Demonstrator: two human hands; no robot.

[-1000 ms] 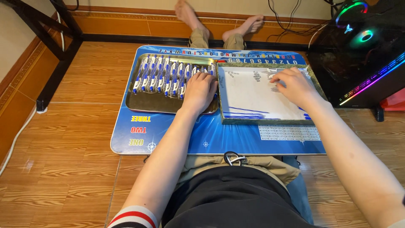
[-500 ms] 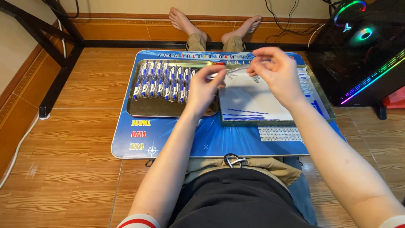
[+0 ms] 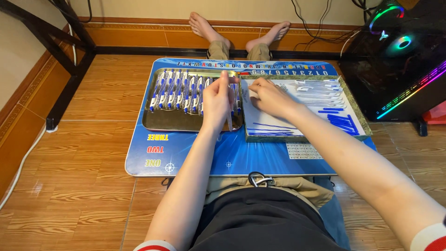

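My left hand hovers over the right end of a metal tray and pinches a clear pen barrel, held upright. Rows of assembled blue-and-white pens fill that tray. My right hand rests palm down on the left part of a white tray. Its fingertips are bent onto a small pale piece near the tray's left edge; whether they grip it is hidden. Clear barrels and blue refills lie further right in the white tray.
Both trays sit on a blue printed mat on a wooden floor. A computer case with coloured lights stands at the right. Black table legs run along the left. My bare feet reach the far wall.
My right hand has dropped from mid-air onto the left part of the white tray. My left hand has shifted right and now holds a clear barrel upright.
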